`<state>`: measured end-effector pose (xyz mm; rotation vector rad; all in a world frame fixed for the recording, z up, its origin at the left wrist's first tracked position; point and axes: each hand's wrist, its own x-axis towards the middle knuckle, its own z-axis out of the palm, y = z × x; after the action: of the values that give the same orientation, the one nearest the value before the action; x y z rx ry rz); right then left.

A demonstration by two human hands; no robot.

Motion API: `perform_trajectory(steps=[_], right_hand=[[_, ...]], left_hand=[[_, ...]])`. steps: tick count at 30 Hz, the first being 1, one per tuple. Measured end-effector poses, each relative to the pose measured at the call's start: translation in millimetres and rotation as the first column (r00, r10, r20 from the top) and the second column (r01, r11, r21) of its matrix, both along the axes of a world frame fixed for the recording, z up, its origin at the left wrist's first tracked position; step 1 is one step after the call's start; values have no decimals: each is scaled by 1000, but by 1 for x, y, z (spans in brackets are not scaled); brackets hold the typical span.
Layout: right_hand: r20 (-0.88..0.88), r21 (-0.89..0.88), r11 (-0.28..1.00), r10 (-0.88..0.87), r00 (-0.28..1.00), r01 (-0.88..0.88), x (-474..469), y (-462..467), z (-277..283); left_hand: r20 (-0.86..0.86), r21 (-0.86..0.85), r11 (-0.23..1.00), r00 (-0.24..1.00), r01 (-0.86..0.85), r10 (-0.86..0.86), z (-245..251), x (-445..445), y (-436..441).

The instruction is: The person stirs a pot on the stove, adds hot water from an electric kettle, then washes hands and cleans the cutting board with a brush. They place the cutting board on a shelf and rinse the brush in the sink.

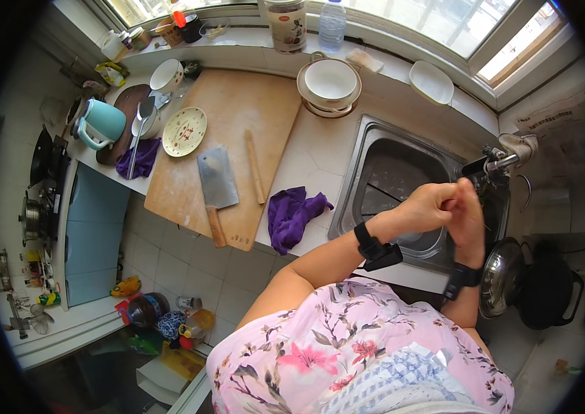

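Note:
My left hand (429,207) and my right hand (465,222) meet above the steel sink (346,207), close to the faucet (502,163). Their fingers touch; whether anything is between them cannot be told. Black straps circle both wrists. Left of the sink a crumpled purple cloth (292,217) lies on the counter. The wooden board (240,98) bears a cleaver (218,178) with a wooden handle, a short rolling pin (254,165) and a patterned plate (185,132).
A white bowl (330,79) rests in a pot behind the counter. A turquoise kettle (101,124), another purple cloth (146,158) and a long-handled turner (139,134) are at the left. A steel lid (502,277) and a black pan (545,290) stand at the right.

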<state>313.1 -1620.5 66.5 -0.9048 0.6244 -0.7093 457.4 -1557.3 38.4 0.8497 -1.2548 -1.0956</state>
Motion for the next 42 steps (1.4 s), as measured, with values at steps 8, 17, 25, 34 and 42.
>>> perform_trajectory(steps=[8,17,25,34,42], right_hand=[[-476,-279,916,129,870,-288,3,-7,-92],[-739,-604,662,-258,623,-443,-81,28,-158],[-701,-594,690,-193,687,-413,-98,68,-152],[-613,-595,743,-175,770,-305,-85,84,-135],[-377,-600,730,102,921,-326,8,100,-104]], left_hand=[[665,439,836,745,-329,-56,-70,44,37],[907,241,480,372,-843,198,-176,135,126],[933,354,365,302,-861,-194,-163,150,138],[656,269,525,553,-808,515,-91,165,150],[-70,311,746,768,-589,636,-16,158,167]])
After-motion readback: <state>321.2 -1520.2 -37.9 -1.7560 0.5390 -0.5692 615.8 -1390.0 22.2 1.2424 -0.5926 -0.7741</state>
